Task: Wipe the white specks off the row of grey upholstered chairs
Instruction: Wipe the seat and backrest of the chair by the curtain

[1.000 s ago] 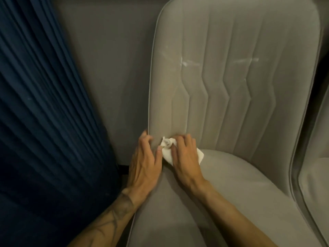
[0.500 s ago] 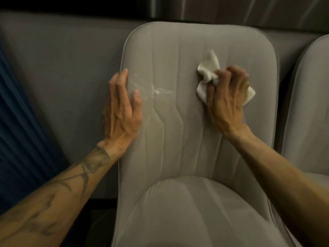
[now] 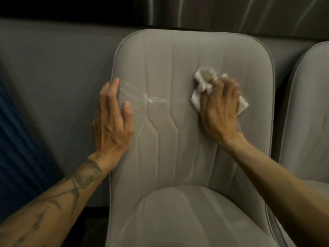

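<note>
Bracing the chair (image 3: 192, 139) edge with my flat, empty left hand (image 3: 114, 118), I keep the backrest steady while my right hand (image 3: 220, 111), fingers curled around the crumpled cloth (image 3: 201, 86), rubs right of centre.

Grey upholstered chair (image 3: 187, 157), backrest upright, stitched into vertical panels with a zigzag bend halfway down. Below it, rounded seat cushion (image 3: 195, 216), nothing lying on it. On the backrest's left panel, white specks (image 3: 151, 99) and thin smears across a seam. Laid flat against the left edge just beside them, left hand (image 3: 112, 122), fingers straight, thumb touching the fabric near the smears. On the upper right panel, crumpled white cloth (image 3: 201, 84), pinned to the fabric under the right hand (image 3: 220, 107), fingers curled over it and blurred. At the right, part of 1 more grey chair (image 3: 306, 122), just beside.
</note>
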{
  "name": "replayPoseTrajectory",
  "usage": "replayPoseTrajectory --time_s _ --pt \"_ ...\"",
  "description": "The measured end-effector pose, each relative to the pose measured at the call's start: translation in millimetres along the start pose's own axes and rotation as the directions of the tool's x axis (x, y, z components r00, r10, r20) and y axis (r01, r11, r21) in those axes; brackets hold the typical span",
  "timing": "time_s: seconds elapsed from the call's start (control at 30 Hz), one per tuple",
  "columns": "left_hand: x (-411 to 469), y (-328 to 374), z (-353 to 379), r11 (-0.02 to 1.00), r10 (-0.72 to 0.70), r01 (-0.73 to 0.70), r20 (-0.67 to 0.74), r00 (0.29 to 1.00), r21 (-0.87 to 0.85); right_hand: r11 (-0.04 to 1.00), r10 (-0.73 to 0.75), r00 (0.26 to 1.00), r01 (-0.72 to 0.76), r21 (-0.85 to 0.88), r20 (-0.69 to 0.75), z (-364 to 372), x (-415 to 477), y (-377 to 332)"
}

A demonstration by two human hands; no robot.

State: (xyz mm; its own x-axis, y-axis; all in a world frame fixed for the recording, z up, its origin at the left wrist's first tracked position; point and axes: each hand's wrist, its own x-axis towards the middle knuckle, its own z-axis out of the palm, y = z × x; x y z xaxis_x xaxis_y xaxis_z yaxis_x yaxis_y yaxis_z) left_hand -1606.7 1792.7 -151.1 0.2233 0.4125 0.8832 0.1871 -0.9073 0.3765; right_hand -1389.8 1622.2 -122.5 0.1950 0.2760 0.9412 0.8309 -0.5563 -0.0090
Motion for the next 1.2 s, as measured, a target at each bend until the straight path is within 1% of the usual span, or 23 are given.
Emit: replayPoseTrajectory --time_s 0.07,0.13,0.2,0.27,0.33,0.37,0.4,0.5,0.53,0.57,0.63,0.67,0.73,0.77,0.8,0.87,0.9,0.93,1.0,1.1,1.13,1.17,1.2 --pt "0.5 1.8 -0.4 1.0 -0.006 0.006 0.0 1.0 -0.002 0.984 -0.18 0.978 0.177 0.031 0.109 -5.8 -22.7 2.9" --pt "0.9 2.6 -0.8 1.0 -0.009 0.009 0.002 1.0 0.002 0.955 -0.296 0.946 0.294 0.033 0.132 -12.5 -2.5 17.8" --pt "0.4 1.9 -0.5 1.0 -0.012 0.012 0.001 1.0 0.011 0.967 -0.253 0.965 0.253 0.008 0.07 -10.5 34.6 28.5" --pt "0.0 1.4 0.3 1.0 -0.02 0.02 -0.006 1.0 0.02 0.993 -0.113 0.993 0.114 0.01 -0.025 -6.6 58.6 27.8" --pt "-0.5 2.1 0.5 1.0 -0.013 0.013 -0.007 1.0 0.027 0.999 0.029 0.996 -0.026 0.03 -0.086 -2.1 48.2 15.7" --pt "-0.1 2.0 0.6 1.0 -0.003 0.003 -0.008 1.0 0.031 0.998 0.052 0.995 -0.05 0.027 -0.087 -0.2 34.3 9.7" --pt "0.0 1.7 1.1 0.999 0.002 -0.002 -0.007 1.0 0.034 1.0 0.026 0.998 -0.025 0.011 -0.055 -0.4 17.9 4.0" --pt "0.2 1.1 2.8 0.999 0.006 -0.005 -0.01 1.0 0.038 0.982 -0.189 0.977 0.188 0.014 0.096 -8.3 -7.3 8.8" --pt "0.0 0.6 3.0 0.999 0.007 -0.007 -0.012 1.0 0.043 0.972 -0.234 0.967 0.234 0.017 0.104 -12.6 4.2 14.5" --pt "-0.1 -0.6 3.2 0.999 0.011 -0.011 -0.012 1.0 0.051 0.971 -0.238 0.968 0.239 0.005 0.081 -13.2 21.7 19.6" --pt "-1.1 -2.5 2.7 0.997 0.01 -0.01 -0.007 1.0 0.07 0.99 -0.141 0.99 0.14 -0.03 -0.031 -10.5 64.3 26.1" --pt "-1.1 -3.5 2.3 0.997 0.005 -0.005 -0.004 1.0 0.08 0.999 -0.051 0.994 0.049 -0.017 -0.096 -9.5 81.2 24.8" --pt "-2.2 -2.6 3.4 0.996 0.003 -0.004 0.009 1.0 0.085 0.996 0.082 0.986 -0.084 -0.006 -0.142 -6.8 79.2 14.7" --pt "-2.3 -2.0 3.7 0.996 0.003 -0.004 0.011 1.0 0.087 0.996 0.084 0.989 -0.087 -0.024 -0.126 -4.6 62.1 9.9" --pt "-2.2 -1.5 3.9 0.996 0.0 -0.002 0.013 1.0 0.089 0.998 0.039 0.997 -0.042 -0.043 -0.068 -4.4 37.9 5.1" --pt "-2.6 -0.6 4.1 0.996 -0.007 0.005 0.021 1.0 0.094 0.989 -0.135 0.987 0.139 -0.046 0.083 -10.2 -6.0 4.6" --pt "-3.0 -0.3 3.9 0.995 -0.01 0.007 0.027 1.0 0.098 0.976 -0.209 0.971 0.214 -0.029 0.12 -11.2 -11.1 10.2" --pt "-3.2 -0.1 3.6 0.995 -0.011 0.008 0.031 0.999 0.102 0.969 -0.242 0.962 0.246 -0.016 0.123 -11.5 -0.5 15.3" --pt "-3.5 0.7 3.8 0.995 -0.012 0.008 0.039 0.999 0.101 0.981 -0.188 0.981 0.19 -0.029 0.05 -7.3 37.4 23.0" --pt "-2.7 0.9 3.1 0.995 -0.019 0.015 0.043 0.999 0.1 0.999 0.006 0.994 -0.01 -0.043 -0.107 -0.4 63.4 15.1" --pt "-3.3 1.3 3.2 0.995 -0.02 0.016 0.044 0.999 0.103 0.998 0.048 0.992 -0.053 -0.036 -0.115 1.7 50.8 9.9" --pt "-3.7 1.8 3.1 0.994 -0.022 0.017 0.046 0.999 0.106 0.998 0.048 0.995 -0.051 -0.033 -0.084 3.2 30.8 5.8" --pt "-3.9 2.9 3.4 0.994 -0.027 0.021 0.05 0.998 0.107 0.999 0.005 1.0 -0.006 -0.034 -0.026 1.3 7.7 2.7"
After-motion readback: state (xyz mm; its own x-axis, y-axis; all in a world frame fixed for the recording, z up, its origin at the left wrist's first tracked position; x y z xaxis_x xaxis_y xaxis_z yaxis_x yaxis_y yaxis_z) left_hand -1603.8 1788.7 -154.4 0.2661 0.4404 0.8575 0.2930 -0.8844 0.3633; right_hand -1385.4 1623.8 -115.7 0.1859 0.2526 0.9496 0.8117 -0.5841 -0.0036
